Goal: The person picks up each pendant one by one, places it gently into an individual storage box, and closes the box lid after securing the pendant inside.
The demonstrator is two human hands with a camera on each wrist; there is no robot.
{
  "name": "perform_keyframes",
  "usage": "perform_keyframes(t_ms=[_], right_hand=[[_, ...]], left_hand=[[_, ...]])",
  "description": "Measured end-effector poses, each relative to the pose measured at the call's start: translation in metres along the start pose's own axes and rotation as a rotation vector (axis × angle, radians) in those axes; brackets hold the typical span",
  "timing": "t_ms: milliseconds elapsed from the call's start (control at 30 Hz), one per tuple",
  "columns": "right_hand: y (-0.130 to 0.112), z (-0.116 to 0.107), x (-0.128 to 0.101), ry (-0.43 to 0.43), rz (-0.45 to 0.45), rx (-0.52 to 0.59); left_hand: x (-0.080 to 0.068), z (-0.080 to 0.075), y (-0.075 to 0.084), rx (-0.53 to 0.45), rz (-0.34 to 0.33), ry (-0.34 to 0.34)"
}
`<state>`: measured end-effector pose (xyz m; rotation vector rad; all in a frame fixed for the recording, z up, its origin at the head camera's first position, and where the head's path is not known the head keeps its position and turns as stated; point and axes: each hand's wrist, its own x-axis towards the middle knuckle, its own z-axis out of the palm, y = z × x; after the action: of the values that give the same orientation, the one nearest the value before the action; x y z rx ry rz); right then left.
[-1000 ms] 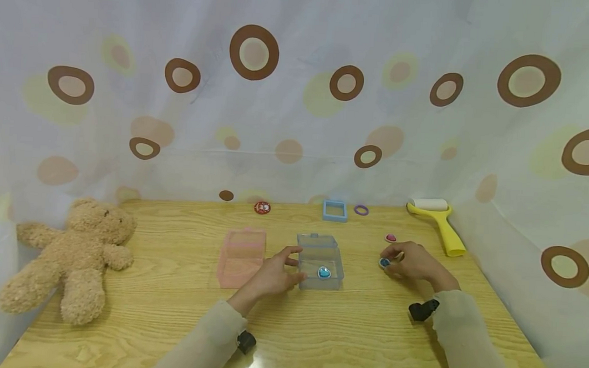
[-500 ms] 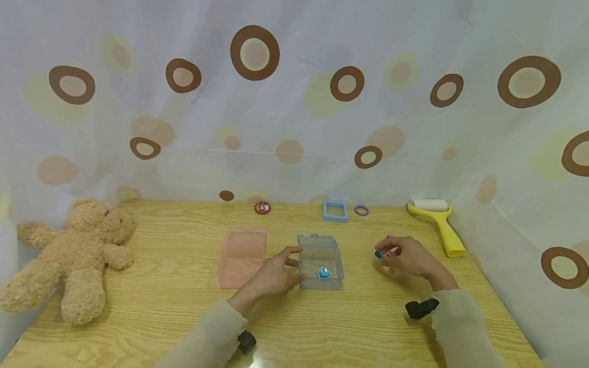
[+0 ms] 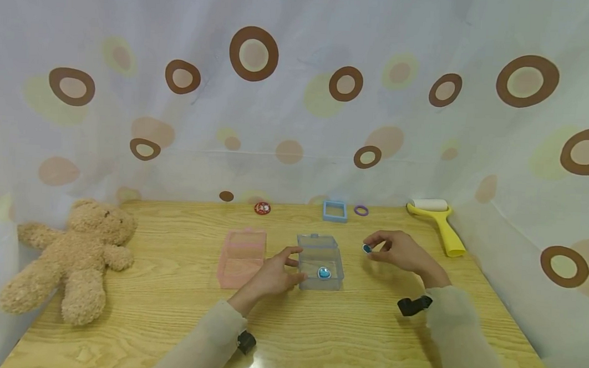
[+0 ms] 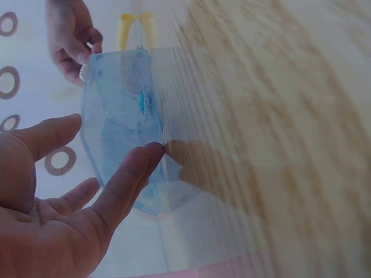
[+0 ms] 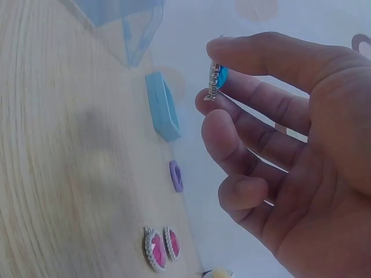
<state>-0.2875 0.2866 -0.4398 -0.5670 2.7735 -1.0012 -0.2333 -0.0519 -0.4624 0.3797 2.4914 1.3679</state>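
The wooden table (image 3: 167, 316) carries everything, and the clear blue box (image 3: 320, 261) near its middle serves as the landmark. Well to the left of the box, at the table's edge, lies a teddy bear (image 3: 71, 255); far to the right of the box, by the curtain, lies a yellow lint roller (image 3: 439, 225). Just left of the box sits a pink box (image 3: 242, 257), with the left hand (image 3: 272, 274) between the two. Beyond the box, near the curtain, are a blue square frame (image 3: 335, 210), a purple ring (image 3: 361, 210) and a red round badge (image 3: 262, 207). The box stands with its lid up, and one blue gem (image 3: 324, 273) already lies inside. The left hand steadies the box, its relaxed fingers (image 4: 130, 174) touching the near left wall without curling round it. The right hand (image 3: 398, 250) hovers above the table just right of the box, pinching a second blue gem (image 5: 217, 78) on edge between thumb and forefinger. Done well, I judge, the pinch stays light, the gem travels over the box's right wall and is let go low inside beside the first, while the left hand keeps the light box from sliding. A pink gem (image 5: 158, 248) lies on the table farther right of the box.
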Motion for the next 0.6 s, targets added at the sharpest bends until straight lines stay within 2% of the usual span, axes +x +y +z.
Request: perform_keyframes(t_ms=[600], right_hand=[[-0.038, 0.03, 0.017, -0.021, -0.119, 0.019]], left_hand=[[-0.001, -0.001, 0.0, 0.007, 0.01, -0.004]])
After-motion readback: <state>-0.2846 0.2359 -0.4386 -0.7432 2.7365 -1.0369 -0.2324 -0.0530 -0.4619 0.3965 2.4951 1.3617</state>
